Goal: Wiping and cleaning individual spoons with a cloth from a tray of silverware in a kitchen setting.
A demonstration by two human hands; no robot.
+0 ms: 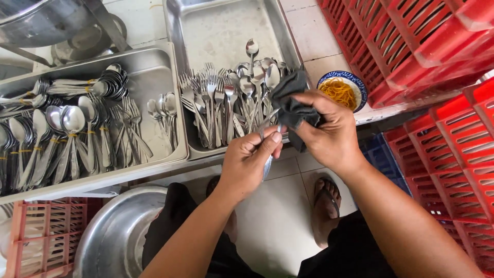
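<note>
- Left hand [247, 159] fingers pinched shut around the handle of a piece of cutlery [267, 163], thumb pressed on top, apparently to steady it against rubbing.
- Right hand [329, 131] clenched around a dark cloth [293, 103], bunched over the upper end of the same piece, so the working end stays hidden; spoon or fork, hard to say.
- Long axis near upright, slightly tilted: handle end pointing down toward the tiled floor [278, 206], covered end up toward the cloth.
- Held in the air between both hands, just in front of the near steel tray [177, 72] holding forks and spoons.
- Further left, a second tray [154, 67] with spoons tied in bundles.
- Beyond the right hand, a small blue-rimmed bowl of yellow noodles [340, 90], beside red crates [411, 46].
</note>
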